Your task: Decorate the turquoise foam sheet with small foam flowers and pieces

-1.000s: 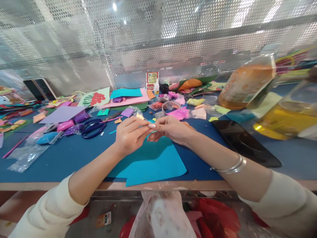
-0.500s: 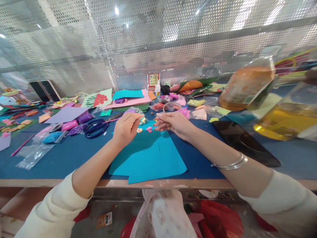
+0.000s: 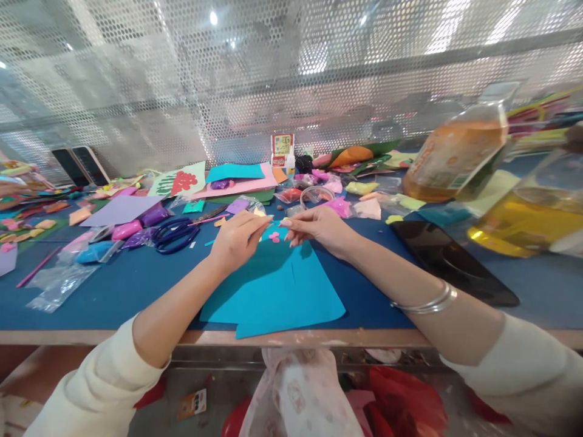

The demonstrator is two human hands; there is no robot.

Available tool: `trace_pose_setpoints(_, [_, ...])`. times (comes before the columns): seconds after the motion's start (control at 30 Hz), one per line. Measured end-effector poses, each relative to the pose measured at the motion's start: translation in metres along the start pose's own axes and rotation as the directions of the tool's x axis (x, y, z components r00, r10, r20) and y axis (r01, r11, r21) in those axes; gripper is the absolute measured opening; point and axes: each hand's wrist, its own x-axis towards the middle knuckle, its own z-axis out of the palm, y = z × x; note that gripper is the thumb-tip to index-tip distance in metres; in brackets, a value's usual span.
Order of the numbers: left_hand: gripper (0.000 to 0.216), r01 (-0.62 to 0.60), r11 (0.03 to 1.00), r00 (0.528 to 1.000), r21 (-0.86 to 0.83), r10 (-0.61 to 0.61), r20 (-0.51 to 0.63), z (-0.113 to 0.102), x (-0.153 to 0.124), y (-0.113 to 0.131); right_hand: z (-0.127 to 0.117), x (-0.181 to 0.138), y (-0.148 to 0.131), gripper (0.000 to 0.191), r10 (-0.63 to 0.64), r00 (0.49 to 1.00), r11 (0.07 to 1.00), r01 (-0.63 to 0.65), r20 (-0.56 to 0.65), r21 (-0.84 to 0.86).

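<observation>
My left hand (image 3: 237, 240) hovers over the turquoise paper sheet (image 3: 268, 291), thumb and fingers brought together in a pinch. Facing it is my right hand (image 3: 321, 229), also pinched, its fingertips a small gap from the left ones. Whatever sits between the fingertips of either hand is too small to make out. Just below the fingertips, a small pink petal-shaped clay piece (image 3: 274, 237) lies on the sheet. Other small pieces there are mostly covered by my left hand. Navy-handled scissors (image 3: 175, 235) lie left of the sheet.
Bagged coloured clay, such as a pink packet (image 3: 127, 229), crowds the left and back. A black phone-like slab (image 3: 449, 261) lies to the right, near an orange drink bottle (image 3: 455, 155) and a container of yellow liquid (image 3: 523, 218). Behind stands a perforated metal screen (image 3: 291, 73).
My left hand has moved right, closer to the right fingertips, and now covers the small flower that showed beside the pink piece. The right hand has barely shifted.
</observation>
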Motion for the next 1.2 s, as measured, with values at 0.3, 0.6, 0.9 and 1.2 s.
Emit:
trace_pose_setpoints(0.3, [0.013, 0.159, 0.987, 0.981, -0.027, -0.161, -0.109, -0.002, 0.003, 0.017, 0.008, -0.002, -0.001, 0.024, 0.081, 0.996, 0.987, -0.084, 0.025, 0.139])
trace_pose_setpoints(0.6, [0.034, 0.114, 0.992, 0.987, -0.052, -0.119, -0.104, 0.000, 0.003, 0.030, 0.018, -0.006, -0.001, 0.035, 0.079, 0.996, 0.967, -0.069, -0.034, 0.245])
trace_pose_setpoints(0.9, [0.018, 0.223, 0.970, 0.971, -0.099, -0.230, -0.062, 0.001, 0.005, 0.031, 0.021, -0.009, -0.007, 0.040, 0.024, 0.998, 0.969, -0.010, -0.054, 0.246])
trace_pose_setpoints(1.2, [0.033, 0.249, 0.954, 0.965, -0.166, -0.258, -0.040, 0.000, 0.005, 0.035, 0.021, -0.011, -0.006, 0.040, 0.049, 0.999, 0.981, -0.051, 0.015, 0.185])
